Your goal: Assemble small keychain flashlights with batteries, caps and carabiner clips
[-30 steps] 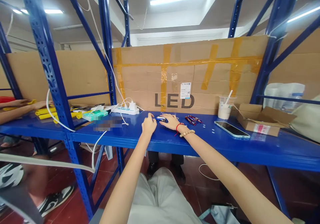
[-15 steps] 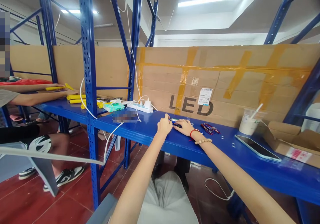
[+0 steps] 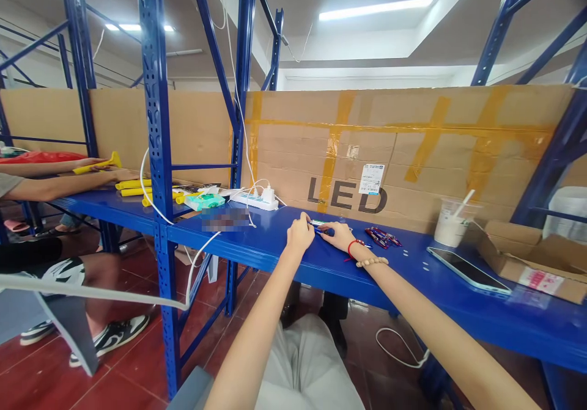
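Both grips meet over one small part on the blue counter (image 3: 458, 312): my left hand (image 3: 299, 236) curls its fingers around the near end of a thin dark stick-like piece (image 3: 321, 229), and my right hand (image 3: 340, 236) pinches the other end, palm down, wrist resting on the counter. I judge the two-ended hold is there to steady something too small for one hand; what exactly the piece is, I cannot tell at this size. It sits just in front of the taped cardboard sheet (image 3: 413, 147) marked LED, between my hands and touching both.

A loose pile of similar red and blue pieces (image 3: 383, 236) lies just beside my right wrist, close enough to draw from without stretching. Further right sit a plastic cup with a straw (image 3: 452, 222), a phone (image 3: 468, 269) lying flat, and an open cardboard box (image 3: 527, 254), all kept clear of the working spot. A white power strip (image 3: 255, 200) sits to my left, and another person's arms (image 3: 59, 184) handle yellow tubes (image 3: 132, 185) on the neighbouring bay.

Compared with half a second ago, my hands hold the same pose on the same piece; only the view has shifted slightly, sliding the scene a little leftward.
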Tool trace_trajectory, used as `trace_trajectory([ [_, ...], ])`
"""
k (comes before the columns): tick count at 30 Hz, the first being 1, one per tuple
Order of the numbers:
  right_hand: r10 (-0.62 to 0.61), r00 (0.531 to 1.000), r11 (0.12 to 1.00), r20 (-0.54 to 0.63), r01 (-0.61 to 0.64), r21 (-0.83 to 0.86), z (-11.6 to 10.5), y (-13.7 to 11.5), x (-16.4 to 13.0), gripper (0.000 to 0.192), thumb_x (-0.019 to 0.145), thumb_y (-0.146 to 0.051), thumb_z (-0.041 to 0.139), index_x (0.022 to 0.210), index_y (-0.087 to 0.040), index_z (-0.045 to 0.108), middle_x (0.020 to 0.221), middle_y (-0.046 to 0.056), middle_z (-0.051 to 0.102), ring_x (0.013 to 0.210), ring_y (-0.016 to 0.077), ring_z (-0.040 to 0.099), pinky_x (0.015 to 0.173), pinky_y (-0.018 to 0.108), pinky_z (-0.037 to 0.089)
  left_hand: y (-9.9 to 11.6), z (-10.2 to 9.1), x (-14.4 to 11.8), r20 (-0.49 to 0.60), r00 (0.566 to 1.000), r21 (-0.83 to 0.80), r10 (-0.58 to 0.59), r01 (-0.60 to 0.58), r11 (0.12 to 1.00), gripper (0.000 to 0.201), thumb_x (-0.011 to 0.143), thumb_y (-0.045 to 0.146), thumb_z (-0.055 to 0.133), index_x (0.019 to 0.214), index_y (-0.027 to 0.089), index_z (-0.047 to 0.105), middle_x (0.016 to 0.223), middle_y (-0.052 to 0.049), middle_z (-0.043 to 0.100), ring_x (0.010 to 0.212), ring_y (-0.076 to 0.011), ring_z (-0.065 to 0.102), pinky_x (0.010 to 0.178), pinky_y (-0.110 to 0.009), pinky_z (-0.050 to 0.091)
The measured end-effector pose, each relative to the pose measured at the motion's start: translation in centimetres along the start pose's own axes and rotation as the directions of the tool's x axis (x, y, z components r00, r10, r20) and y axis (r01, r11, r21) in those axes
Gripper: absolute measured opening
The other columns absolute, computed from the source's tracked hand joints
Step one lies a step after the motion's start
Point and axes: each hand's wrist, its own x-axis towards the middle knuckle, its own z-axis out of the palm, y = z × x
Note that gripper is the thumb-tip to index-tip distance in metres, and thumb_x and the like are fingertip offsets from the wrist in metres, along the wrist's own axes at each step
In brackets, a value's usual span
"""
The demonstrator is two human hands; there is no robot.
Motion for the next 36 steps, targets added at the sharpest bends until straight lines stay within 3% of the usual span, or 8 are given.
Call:
trace_trajectory([
  [9,0.038,0.999,0.997,0.018,-0.039,0.065,-0.5,-0.5,0.0,0.021,0.072,-0.016,0.06,0.09,-0.021,0.067,0.087,0.0,0.071,0.09,0.0174,0.064,0.088,0.031,0.045,0.0,-0.2,-0.1,0.04,0.999,-0.021,0.027,-0.026,0.999,0.019,0.081,0.015,0.038,0.098,0.021,0.046,0.088,-0.006,0.063,0.093,-0.0207,0.056,0.074,-0.032,0.044],
  [14,0.053,0.999,0.995,0.006,-0.053,0.088,-0.7,-0.5,-0.1,0.019,0.07,-0.017,0.061,0.088,-0.021,0.067,0.086,-0.001,0.07,0.087,0.0174,0.064,0.086,0.031,0.045,0.1,-0.3,-0.2,0.014,0.998,-0.016,0.055,-0.055,0.998,0.022,0.08,0.013,0.039,0.1,0.021,0.046,0.094,-0.006,0.06,0.098,-0.0187,0.054,0.075,-0.029,0.045],
  [21,0.063,0.998,0.993,-0.019,-0.061,0.103,-0.8,-0.6,-0.3,0.019,0.067,-0.018,0.064,0.085,-0.021,0.067,0.083,-0.001,0.07,0.085,0.0179,0.064,0.085,0.031,0.045,-0.2,0.0,-0.2,0.072,0.99,0.047,0.121,-0.125,0.991,0.024,0.081,0.013,0.04,0.102,0.022,0.05,0.105,-0.006,0.055,0.101,-0.0172,0.051,0.077,-0.027,0.045],
  [29,0.128,0.98,0.926,-0.153,-0.063,0.373,-0.8,-0.5,-0.2,0.018,0.069,-0.021,0.065,0.086,-0.014,0.066,0.089,0.006,0.07,0.085,0.0179,0.065,0.081,0.029,0.05,-0.8,0.5,0.4,0.116,0.979,0.047,0.167,-0.173,0.984,0.032,0.084,0.027,0.047,0.116,0.026,0.05,0.112,-0.006,0.05,0.108,-0.0184,0.048,0.082,-0.03,0.045],
  [36,0.145,0.985,0.814,-0.096,-0.064,0.577,-0.7,-0.9,-0.1,0.017,0.071,-0.022,0.065,0.086,-0.014,0.066,0.09,0.007,0.07,0.084,0.0181,0.065,0.078,0.03,0.053,-0.8,0.3,0.7,0.162,0.968,0.057,0.193,-0.205,0.977,0.031,0.085,0.041,0.046,0.109,0.027,0.061,0.103,-0.005,0.06,0.102,-0.0195,0.054,0.084,-0.029,0.044],
])
